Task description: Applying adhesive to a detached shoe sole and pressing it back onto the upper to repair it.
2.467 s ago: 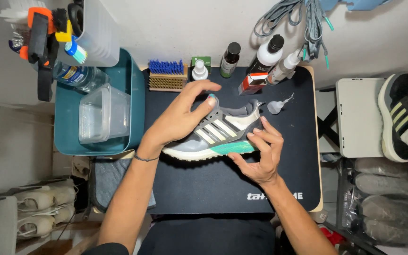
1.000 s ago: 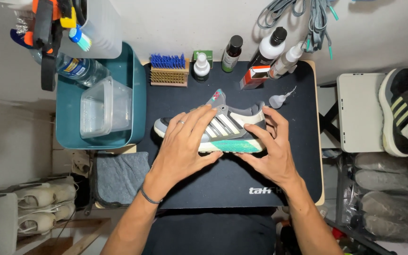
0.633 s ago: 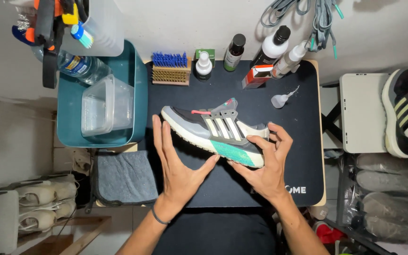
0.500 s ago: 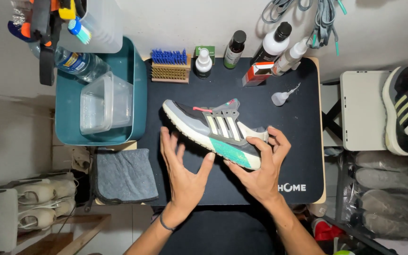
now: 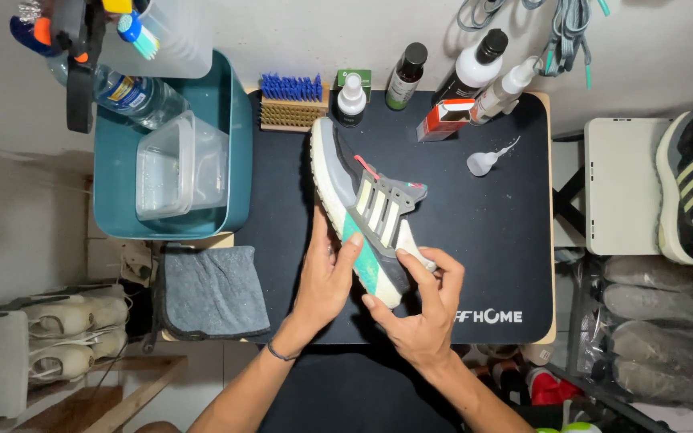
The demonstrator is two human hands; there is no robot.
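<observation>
Grey knit running shoe [image 5: 366,210] with white foam sole and teal heel patch lies tilted above the black bench [image 5: 491,232]. Left hand [image 5: 326,277] cups the sole edge; right hand [image 5: 419,317] pinches the heel. It looks light and flexible; the firm heel and midsole seem the best holds.

A teal tub [image 5: 238,160] (a clear plastic container [image 5: 178,164] is set inside it) is seen left of the black mat [image 5: 499,240]. A blue-bristled brush [image 5: 293,102] and several bottles [image 5: 405,76] are lined along the far edge. A grey cloth [image 5: 212,290] is laid below the tub.
</observation>
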